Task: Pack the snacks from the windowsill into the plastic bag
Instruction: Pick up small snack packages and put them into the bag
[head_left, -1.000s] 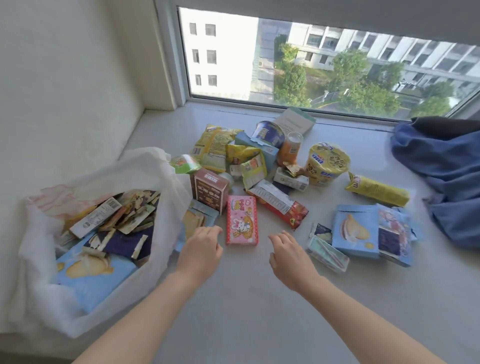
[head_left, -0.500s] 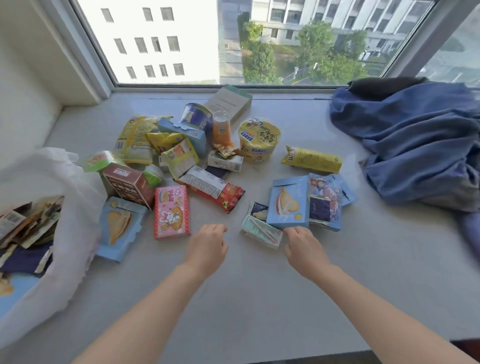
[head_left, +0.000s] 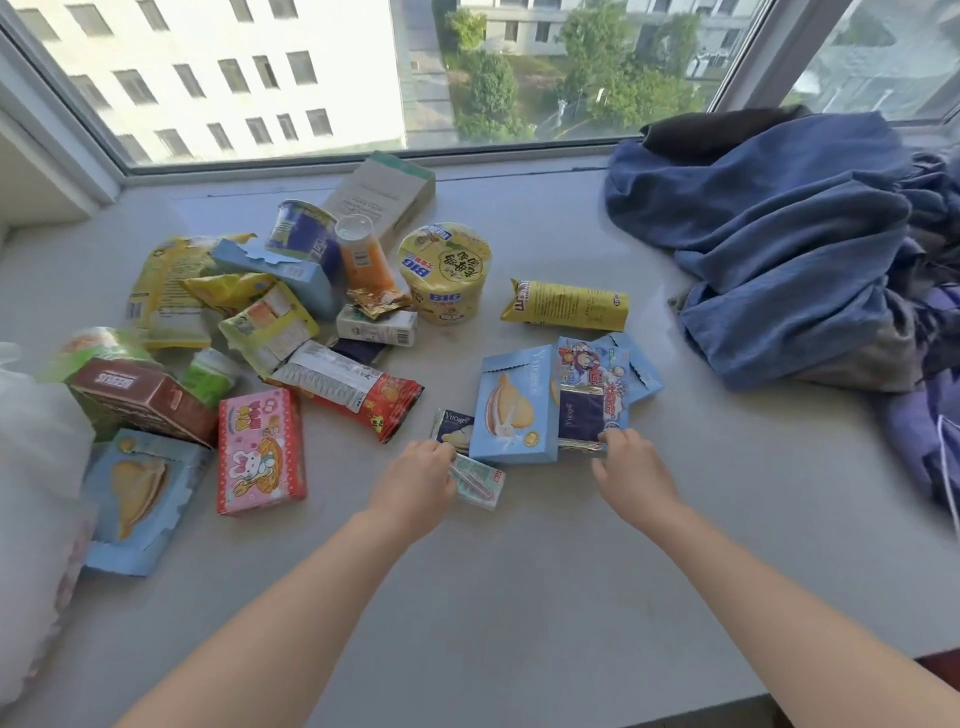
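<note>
Snacks lie scattered on the grey windowsill (head_left: 519, 597). My left hand (head_left: 415, 478) curls its fingers over the left end of a small pale green packet (head_left: 480, 486). My right hand (head_left: 631, 467) reaches to the right of it, fingertips touching the lower corner of a dark blue foil sachet (head_left: 582, 418) that lies on an opened light blue biscuit box (head_left: 514, 410). The white plastic bag (head_left: 36, 467) shows only at the left edge, its inside hidden. Near it lie a pink rabbit box (head_left: 260, 452), a brown box (head_left: 140, 397) and another light blue box (head_left: 137, 499).
Farther back sit a yellow noodle cup (head_left: 447, 273), an orange bottle (head_left: 363, 257), a yellow wrapped bar (head_left: 566, 306) and several crisp packets. A heap of blue clothes (head_left: 789, 244) fills the right side. The window frame (head_left: 363, 161) bounds the back; the sill's front edge runs lower right.
My view swung right, so the bag slid to the left edge. Both hands moved forward to the right: the left onto the small green packet, the right to the sachet on the blue box.
</note>
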